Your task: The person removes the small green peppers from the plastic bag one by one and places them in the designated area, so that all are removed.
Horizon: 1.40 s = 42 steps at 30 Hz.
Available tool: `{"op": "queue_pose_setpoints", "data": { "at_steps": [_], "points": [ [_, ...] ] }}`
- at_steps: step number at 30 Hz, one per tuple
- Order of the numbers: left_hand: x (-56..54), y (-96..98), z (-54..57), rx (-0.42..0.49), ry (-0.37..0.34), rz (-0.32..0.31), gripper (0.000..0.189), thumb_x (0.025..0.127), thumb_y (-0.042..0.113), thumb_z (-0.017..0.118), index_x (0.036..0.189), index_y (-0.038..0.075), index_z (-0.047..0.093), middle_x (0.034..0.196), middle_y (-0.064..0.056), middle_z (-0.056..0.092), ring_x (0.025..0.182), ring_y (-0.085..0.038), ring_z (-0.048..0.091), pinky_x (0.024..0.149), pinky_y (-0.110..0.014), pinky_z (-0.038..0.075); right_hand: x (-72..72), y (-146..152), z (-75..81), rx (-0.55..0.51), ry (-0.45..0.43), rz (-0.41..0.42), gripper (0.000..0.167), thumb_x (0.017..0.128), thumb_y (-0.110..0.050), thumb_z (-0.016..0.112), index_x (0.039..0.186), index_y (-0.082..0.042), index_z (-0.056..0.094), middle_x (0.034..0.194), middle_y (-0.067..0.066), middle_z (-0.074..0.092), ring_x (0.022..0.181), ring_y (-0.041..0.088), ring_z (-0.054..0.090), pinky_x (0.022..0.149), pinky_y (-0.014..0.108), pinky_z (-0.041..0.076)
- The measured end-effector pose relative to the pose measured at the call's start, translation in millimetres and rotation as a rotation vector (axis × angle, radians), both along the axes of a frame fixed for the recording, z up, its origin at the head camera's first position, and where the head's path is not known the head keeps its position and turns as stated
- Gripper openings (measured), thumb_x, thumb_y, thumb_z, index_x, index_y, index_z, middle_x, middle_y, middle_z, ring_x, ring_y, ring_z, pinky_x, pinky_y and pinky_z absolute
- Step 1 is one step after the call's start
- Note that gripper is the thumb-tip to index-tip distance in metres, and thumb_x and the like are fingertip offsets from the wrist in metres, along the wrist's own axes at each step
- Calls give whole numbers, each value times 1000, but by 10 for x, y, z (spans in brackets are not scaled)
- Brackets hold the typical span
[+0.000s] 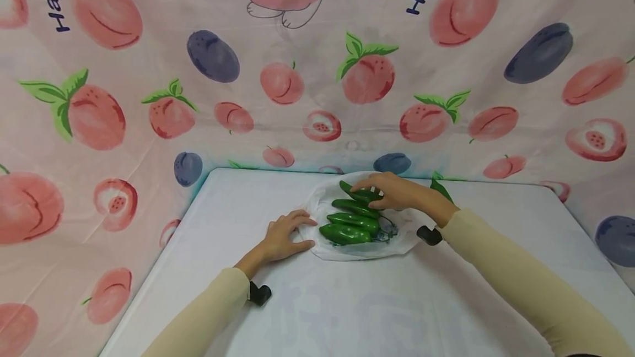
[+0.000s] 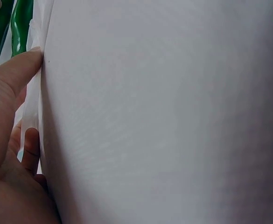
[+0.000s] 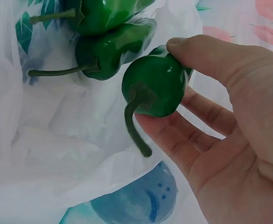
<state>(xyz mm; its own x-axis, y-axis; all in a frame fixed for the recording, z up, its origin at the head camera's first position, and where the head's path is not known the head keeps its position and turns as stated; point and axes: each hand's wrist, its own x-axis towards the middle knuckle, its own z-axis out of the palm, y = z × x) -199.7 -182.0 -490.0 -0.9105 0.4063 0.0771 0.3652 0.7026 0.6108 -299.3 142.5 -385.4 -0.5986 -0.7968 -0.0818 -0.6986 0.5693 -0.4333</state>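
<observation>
Several green peppers point(image 1: 347, 234) lie in a row on a white plastic bag point(image 1: 317, 251) spread on the table. My right hand point(image 1: 394, 190) holds the farthest green pepper point(image 3: 150, 84), its thumb on top and fingers beneath, as the right wrist view shows; a curved stem hangs from it. At the bag's left side my left hand point(image 1: 281, 237) has its fingers and thumb spread apart, touching the bag's edge. In the left wrist view, the thumb rests against the plastic, close to two peppers.
The white table point(image 1: 317, 313) meets a pink fruit-print cloth point(image 1: 317, 48) hanging behind it. A dark green pointed thing point(image 1: 440, 190) shows behind my right wrist, partly hidden. Small black devices sit at both wrists.
</observation>
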Motion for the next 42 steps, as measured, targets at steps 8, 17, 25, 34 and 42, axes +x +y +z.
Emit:
{"op": "queue_pose_setpoints", "data": {
  "at_steps": [8,17,25,34,42],
  "points": [
    [-6,6,-31,-14,3,12,45,93,33,77,134,21,65,151,-4,49,130,-32,48,97,-55,29,86,59,9,-92,7,6,56,93,-7,76,146,-13,57,139,14,60,106,30,67,85,43,57],
    [-2,5,-18,-59,55,-2,44,93,34,77,133,21,66,150,-5,50,126,-30,50,94,-51,33,124,99,16,-196,39,14,57,90,-5,78,144,-11,58,138,15,61,99,28,70,79,40,58],
    [-10,0,-44,-83,80,-8,44,92,35,78,133,22,67,149,-5,51,125,-30,51,93,-50,35,138,159,-33,-200,26,-6,57,91,-4,78,144,-10,58,134,15,61,99,28,69,80,42,58],
    [25,30,-24,-70,115,-14,44,92,33,78,132,19,67,148,-6,51,124,-31,51,90,-48,35,151,208,-54,-185,42,-15,57,91,-5,78,144,-11,58,125,13,62,98,28,68,81,43,57],
    [46,44,-7,-86,128,-19,43,93,32,77,133,18,67,146,-2,53,114,-25,52,88,-43,35,189,247,-35,-187,36,-26,56,90,-2,78,142,-9,59,122,15,63,95,30,68,78,41,57]
  ]
}}
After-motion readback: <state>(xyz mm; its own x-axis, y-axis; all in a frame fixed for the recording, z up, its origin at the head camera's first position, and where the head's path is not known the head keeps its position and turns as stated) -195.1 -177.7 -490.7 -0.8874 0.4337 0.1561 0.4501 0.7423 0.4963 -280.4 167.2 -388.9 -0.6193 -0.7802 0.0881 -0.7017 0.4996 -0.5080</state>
